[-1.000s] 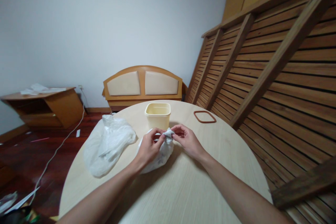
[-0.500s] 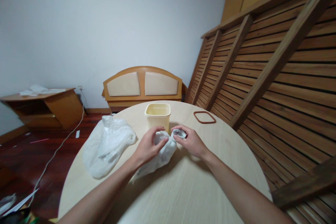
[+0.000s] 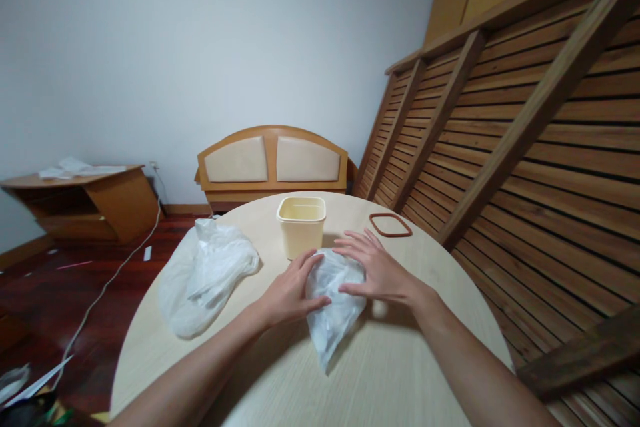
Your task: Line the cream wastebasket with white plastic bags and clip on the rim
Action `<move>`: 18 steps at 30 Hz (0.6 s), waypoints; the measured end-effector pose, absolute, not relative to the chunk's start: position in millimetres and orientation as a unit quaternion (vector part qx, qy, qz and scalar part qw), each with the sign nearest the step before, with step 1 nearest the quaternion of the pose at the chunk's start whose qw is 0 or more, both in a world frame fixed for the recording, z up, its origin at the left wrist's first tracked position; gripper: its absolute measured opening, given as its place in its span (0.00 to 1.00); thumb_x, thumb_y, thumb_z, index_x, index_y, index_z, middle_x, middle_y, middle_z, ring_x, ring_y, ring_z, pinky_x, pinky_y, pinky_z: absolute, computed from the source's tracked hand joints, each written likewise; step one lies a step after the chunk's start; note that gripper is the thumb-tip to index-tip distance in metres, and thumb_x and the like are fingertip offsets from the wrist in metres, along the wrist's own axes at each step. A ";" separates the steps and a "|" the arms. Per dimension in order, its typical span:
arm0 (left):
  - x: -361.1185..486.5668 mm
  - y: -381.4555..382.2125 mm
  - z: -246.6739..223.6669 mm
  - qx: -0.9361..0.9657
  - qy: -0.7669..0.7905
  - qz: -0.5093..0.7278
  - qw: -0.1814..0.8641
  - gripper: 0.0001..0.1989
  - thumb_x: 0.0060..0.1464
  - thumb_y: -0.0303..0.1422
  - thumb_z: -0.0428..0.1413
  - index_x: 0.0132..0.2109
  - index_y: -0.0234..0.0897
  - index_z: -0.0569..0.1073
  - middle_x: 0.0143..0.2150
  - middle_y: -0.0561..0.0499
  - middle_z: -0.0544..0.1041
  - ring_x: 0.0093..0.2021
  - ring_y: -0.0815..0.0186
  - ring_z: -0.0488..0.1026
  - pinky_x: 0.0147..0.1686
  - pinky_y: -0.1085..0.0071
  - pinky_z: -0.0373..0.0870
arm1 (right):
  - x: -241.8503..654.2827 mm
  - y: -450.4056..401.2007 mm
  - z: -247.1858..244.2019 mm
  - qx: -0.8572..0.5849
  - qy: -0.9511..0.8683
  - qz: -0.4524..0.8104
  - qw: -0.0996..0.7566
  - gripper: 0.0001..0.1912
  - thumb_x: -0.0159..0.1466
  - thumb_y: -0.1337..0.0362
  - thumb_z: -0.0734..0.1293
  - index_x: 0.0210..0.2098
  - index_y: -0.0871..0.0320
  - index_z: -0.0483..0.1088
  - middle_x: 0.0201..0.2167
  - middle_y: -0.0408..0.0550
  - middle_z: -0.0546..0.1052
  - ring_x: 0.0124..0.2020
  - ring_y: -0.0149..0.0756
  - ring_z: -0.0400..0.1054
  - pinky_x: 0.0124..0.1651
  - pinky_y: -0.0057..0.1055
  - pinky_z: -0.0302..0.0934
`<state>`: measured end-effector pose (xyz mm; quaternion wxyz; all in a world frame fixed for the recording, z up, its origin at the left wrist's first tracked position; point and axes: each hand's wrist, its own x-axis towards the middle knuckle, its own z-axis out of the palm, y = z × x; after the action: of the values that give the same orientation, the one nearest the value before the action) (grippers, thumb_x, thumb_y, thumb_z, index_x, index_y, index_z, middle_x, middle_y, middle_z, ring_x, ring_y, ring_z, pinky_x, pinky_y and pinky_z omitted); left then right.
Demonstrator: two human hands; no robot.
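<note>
Head view, left to right: a crumpled white plastic bag (image 3: 203, 277) lies on the round tabletop (image 3: 400, 360). The left hand (image 3: 290, 290), fingers loosely spread, presses the left edge of a small clear plastic bag (image 3: 333, 303) lying flat at the tabletop's centre. The right hand (image 3: 375, 270), fingers wide, rests flat on its right side. The bag looks light, soft and slippery, best pinched at an edge. Behind stand a cream container (image 3: 301, 225) and a brown ring (image 3: 390, 223).
</note>
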<state>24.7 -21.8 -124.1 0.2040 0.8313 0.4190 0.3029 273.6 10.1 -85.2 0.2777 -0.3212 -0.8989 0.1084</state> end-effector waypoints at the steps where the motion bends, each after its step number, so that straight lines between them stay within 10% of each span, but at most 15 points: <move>1: 25.0 -20.5 -125.4 0.831 0.415 0.310 0.203 0.38 0.51 0.41 0.64 0.66 0.41 0.61 0.67 0.38 0.61 0.65 0.48 0.62 0.63 0.50 0.61 | 270.3 6.7 -86.3 -0.308 -0.908 0.123 0.257 0.43 0.49 0.47 0.78 0.62 0.48 0.67 0.64 0.53 0.68 0.68 0.56 0.52 0.70 0.61 0.27; 6: 27.8 -16.0 -124.6 0.820 0.410 0.337 0.213 0.29 0.54 0.36 0.61 0.61 0.37 0.65 0.57 0.38 0.71 0.58 0.52 0.70 0.59 0.53 0.66 | 255.4 -3.6 -102.2 -0.322 -0.908 0.190 0.188 0.65 0.39 0.47 0.81 0.71 0.49 0.51 0.71 0.58 0.55 0.70 0.59 0.48 0.70 0.60 0.33; 18: 30.0 -22.8 -129.7 0.857 0.340 0.295 0.252 0.49 0.48 0.41 0.66 0.71 0.38 0.52 0.73 0.33 0.47 0.73 0.45 0.47 0.69 0.45 0.51 | 281.4 8.0 -97.2 -0.366 -0.900 0.169 0.165 0.54 0.49 0.56 0.78 0.70 0.49 0.53 0.67 0.57 0.63 0.66 0.57 0.57 0.66 0.53 0.50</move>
<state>30.0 -22.8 -129.7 0.2518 0.8568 0.3398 0.2950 281.4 8.0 -97.2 0.1647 -0.3661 -0.9001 0.1694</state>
